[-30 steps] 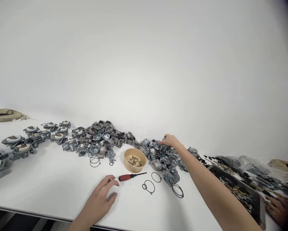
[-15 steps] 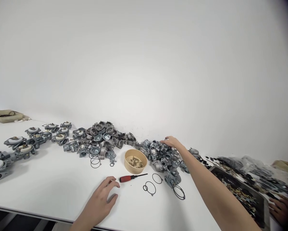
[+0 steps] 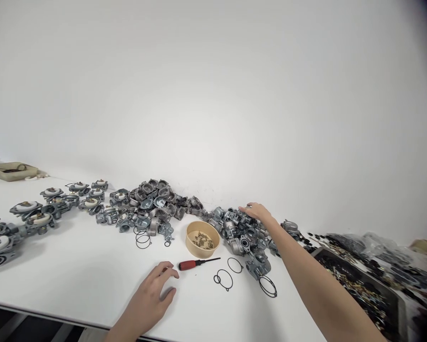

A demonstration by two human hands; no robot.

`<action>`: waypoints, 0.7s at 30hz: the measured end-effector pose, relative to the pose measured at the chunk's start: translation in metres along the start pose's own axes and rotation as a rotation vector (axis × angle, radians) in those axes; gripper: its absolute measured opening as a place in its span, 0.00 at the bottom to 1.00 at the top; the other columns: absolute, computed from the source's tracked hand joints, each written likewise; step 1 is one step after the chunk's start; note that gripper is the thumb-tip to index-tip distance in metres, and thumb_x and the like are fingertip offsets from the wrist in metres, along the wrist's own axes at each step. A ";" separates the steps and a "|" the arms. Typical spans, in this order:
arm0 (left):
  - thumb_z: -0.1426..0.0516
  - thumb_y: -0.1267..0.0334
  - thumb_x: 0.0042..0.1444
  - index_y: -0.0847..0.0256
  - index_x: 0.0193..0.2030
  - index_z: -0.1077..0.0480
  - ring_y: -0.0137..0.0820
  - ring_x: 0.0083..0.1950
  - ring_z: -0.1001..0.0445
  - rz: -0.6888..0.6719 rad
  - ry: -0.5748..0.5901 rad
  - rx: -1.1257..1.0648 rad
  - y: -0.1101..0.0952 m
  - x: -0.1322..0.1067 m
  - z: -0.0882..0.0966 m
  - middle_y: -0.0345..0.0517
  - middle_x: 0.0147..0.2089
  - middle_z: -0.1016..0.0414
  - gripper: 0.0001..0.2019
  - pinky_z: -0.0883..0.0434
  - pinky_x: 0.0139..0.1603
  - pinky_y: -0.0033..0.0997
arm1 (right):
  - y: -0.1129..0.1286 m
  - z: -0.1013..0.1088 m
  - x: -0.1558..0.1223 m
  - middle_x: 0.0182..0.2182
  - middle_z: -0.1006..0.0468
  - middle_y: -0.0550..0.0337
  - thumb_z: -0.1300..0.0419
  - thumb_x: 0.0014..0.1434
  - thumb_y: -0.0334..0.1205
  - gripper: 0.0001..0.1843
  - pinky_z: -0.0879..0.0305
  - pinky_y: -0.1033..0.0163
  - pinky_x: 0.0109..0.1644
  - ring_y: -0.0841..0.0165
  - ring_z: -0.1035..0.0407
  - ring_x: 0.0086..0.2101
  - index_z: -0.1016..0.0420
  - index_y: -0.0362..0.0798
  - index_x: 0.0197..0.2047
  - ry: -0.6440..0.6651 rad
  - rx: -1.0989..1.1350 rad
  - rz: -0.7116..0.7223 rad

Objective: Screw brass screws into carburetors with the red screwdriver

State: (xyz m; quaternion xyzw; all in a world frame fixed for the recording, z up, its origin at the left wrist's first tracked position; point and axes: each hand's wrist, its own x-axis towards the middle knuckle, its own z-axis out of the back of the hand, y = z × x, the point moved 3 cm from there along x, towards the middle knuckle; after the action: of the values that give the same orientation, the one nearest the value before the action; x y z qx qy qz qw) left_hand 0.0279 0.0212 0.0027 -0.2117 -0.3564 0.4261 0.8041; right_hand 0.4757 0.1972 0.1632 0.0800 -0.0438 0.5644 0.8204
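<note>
My right hand [image 3: 256, 212] reaches far across the white table [image 3: 74, 275] and lies on top of a pile of grey metal carburetor bodies [image 3: 241, 235], its fingers curled over one part at the pile's back. What they grip is hidden. My left hand [image 3: 149, 297] rests flat on the table near the front edge, fingers apart, holding nothing. Just right of its fingertips lies a red-handled screwdriver [image 3: 195, 263]. A tan bowl [image 3: 202, 239] holding small brass parts stands between the two hands.
Another heap of grey metal covers [image 3: 151, 204] lies left of the bowl. Assembled units with white discs [image 3: 38, 213] spread along the left. Black O-rings [image 3: 223, 279] lie loose by the screwdriver. A dark tray of small parts [image 3: 359, 285] sits at right. A beige tray [image 3: 10, 170] stands far left.
The view has drifted slightly. My right hand has shifted a little on top of the pile. The other person's hand at the right edge has gone out of view.
</note>
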 end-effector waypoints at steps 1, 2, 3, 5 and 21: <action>0.43 0.71 0.63 0.46 0.50 0.26 0.43 0.63 0.20 0.001 0.005 0.000 -0.001 0.000 0.000 0.44 0.63 0.24 0.15 0.22 0.63 0.42 | 0.005 0.003 -0.005 0.61 0.25 0.48 0.37 0.72 0.52 0.23 0.27 0.42 0.61 0.54 0.26 0.56 0.26 0.47 0.63 -0.041 -0.002 -0.006; 0.43 0.71 0.63 0.47 0.50 0.26 0.42 0.62 0.20 0.001 0.010 0.001 -0.001 0.000 0.001 0.44 0.63 0.24 0.15 0.22 0.62 0.42 | 0.011 0.006 -0.010 0.62 0.26 0.47 0.37 0.72 0.53 0.25 0.30 0.39 0.63 0.52 0.28 0.59 0.27 0.47 0.64 -0.088 -0.001 -0.002; 0.43 0.72 0.63 0.47 0.50 0.26 0.42 0.62 0.20 0.000 0.016 0.002 -0.002 0.000 0.001 0.44 0.63 0.24 0.15 0.22 0.62 0.42 | 0.019 0.010 -0.016 0.64 0.28 0.45 0.38 0.72 0.53 0.25 0.33 0.36 0.65 0.49 0.31 0.61 0.27 0.47 0.64 -0.136 0.006 0.016; 0.43 0.72 0.63 0.47 0.50 0.26 0.42 0.62 0.19 -0.004 0.021 0.008 -0.004 0.001 0.002 0.45 0.63 0.23 0.15 0.21 0.62 0.42 | 0.039 0.016 -0.032 0.65 0.29 0.39 0.41 0.73 0.51 0.23 0.38 0.35 0.67 0.44 0.35 0.64 0.25 0.45 0.63 -0.217 0.038 0.110; 0.41 0.66 0.65 0.49 0.50 0.23 0.37 0.56 0.15 -0.078 -0.179 0.179 0.001 0.007 0.032 0.45 0.56 0.17 0.10 0.18 0.53 0.29 | 0.163 -0.104 -0.242 0.51 0.21 0.50 0.40 0.70 0.38 0.21 0.29 0.48 0.56 0.54 0.25 0.49 0.26 0.57 0.65 0.003 0.251 1.157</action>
State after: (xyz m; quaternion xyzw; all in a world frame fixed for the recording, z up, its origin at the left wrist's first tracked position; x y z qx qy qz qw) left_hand 0.0059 0.0292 0.0259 -0.0864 -0.3955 0.4419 0.8005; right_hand 0.2345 0.0507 0.0352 0.1386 -0.0120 0.9211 0.3635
